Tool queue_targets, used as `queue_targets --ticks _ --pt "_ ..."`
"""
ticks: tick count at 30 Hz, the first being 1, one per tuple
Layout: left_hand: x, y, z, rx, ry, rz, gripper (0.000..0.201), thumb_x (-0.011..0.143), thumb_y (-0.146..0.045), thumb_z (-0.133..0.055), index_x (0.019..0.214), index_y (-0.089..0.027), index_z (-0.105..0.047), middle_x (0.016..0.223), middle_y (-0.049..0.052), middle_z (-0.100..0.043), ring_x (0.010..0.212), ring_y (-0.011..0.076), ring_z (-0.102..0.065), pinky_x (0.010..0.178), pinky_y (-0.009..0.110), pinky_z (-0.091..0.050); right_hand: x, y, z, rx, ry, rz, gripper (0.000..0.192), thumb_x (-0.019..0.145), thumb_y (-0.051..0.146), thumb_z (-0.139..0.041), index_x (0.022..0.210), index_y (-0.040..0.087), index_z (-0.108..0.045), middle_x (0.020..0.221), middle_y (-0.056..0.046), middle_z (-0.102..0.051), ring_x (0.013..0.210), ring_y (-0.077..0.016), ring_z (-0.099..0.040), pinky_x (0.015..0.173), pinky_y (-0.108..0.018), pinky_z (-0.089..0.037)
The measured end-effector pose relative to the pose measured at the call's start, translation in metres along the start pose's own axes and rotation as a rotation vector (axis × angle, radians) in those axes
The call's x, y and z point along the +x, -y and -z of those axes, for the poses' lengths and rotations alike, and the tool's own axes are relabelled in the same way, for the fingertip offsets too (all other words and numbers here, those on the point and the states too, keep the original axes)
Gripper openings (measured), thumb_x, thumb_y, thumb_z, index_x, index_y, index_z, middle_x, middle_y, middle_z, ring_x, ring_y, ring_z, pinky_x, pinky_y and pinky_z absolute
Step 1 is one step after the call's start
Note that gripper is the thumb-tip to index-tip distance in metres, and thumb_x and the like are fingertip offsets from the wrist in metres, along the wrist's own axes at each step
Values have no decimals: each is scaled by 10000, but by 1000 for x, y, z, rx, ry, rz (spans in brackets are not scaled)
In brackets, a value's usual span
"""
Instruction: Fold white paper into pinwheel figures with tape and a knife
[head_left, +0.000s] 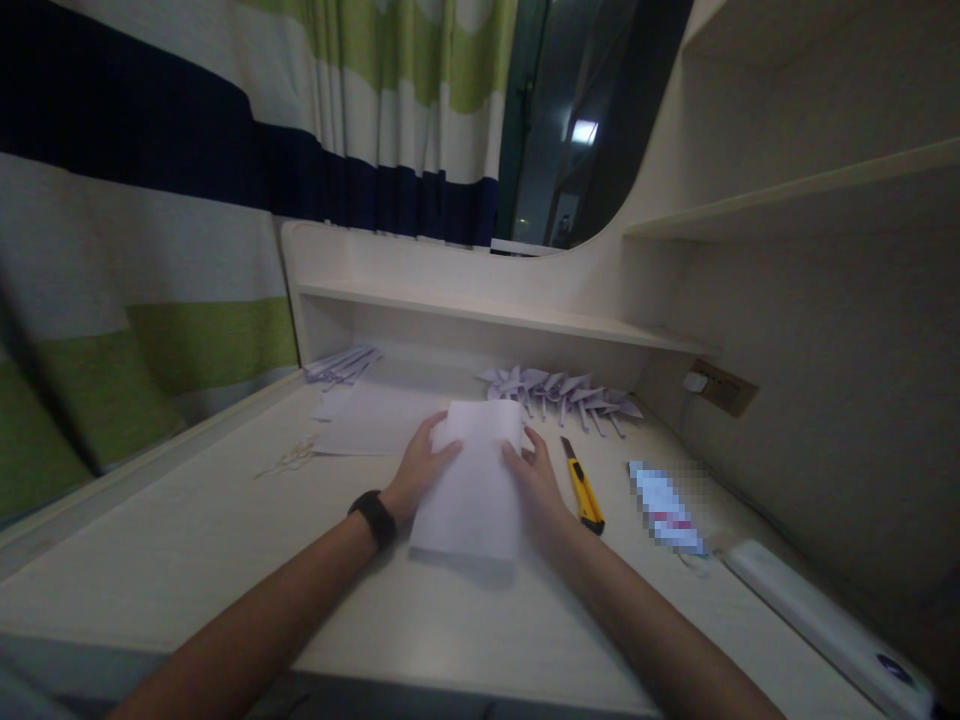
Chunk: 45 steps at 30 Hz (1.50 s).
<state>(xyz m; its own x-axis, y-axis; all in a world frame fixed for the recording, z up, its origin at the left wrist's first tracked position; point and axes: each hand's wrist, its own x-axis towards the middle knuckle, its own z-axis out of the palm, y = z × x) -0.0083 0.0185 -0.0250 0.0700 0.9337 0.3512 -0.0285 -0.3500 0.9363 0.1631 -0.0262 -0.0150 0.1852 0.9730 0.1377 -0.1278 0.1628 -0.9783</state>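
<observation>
A white sheet of paper [476,495], bent over at its far end, is between my two hands above the desk. My left hand [421,462], with a black band on the wrist, grips the sheet's left edge, thumb on top. On the opposite edge my right hand [536,475] holds it the same way, fingers curled behind. To the right of my right hand lies a yellow box cutter [582,488]. Beyond the hands is a row of folded paper pinwheels [559,390]. Flat white sheets [375,405] lie behind my left hand.
Rolled paper sticks [341,365] are piled at the back left, with thin strings [291,457] in front. A phone [666,508] with a blurred screen and a long white bar-shaped object [825,620] lie on the right. A low shelf [495,315] runs along the back, by a wall socket [721,387].
</observation>
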Motion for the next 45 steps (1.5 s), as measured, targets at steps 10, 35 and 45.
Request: queue_targets --ticks 10,35,45 --pt "-13 -17 -10 99 52 -132 514 899 -376 -444 1376 -190 -402 1323 99 -533 1158 223 -534 972 361 -426 -3 2 -2 184 36 -59 555 588 342 -789 1067 180 -560 975 -96 -702 796 -254 -663 694 -368 -537" --pt "9 -55 -1 126 -105 -179 535 785 -410 -622 1225 -113 -556 851 86 -710 699 181 -645 572 256 -518 0 15 7 66 -29 32 582 556 349 -815 1056 211 -550 983 -86 -701 775 -253 -662 649 -347 -543" --pt "21 -68 6 122 28 -182 404 691 -347 -711 1026 -132 -641 753 46 -690 675 170 -660 556 245 -552 7 24 15 128 67 0 621 468 281 -849 1020 190 -580 921 -71 -713 703 -232 -660 630 -332 -530"
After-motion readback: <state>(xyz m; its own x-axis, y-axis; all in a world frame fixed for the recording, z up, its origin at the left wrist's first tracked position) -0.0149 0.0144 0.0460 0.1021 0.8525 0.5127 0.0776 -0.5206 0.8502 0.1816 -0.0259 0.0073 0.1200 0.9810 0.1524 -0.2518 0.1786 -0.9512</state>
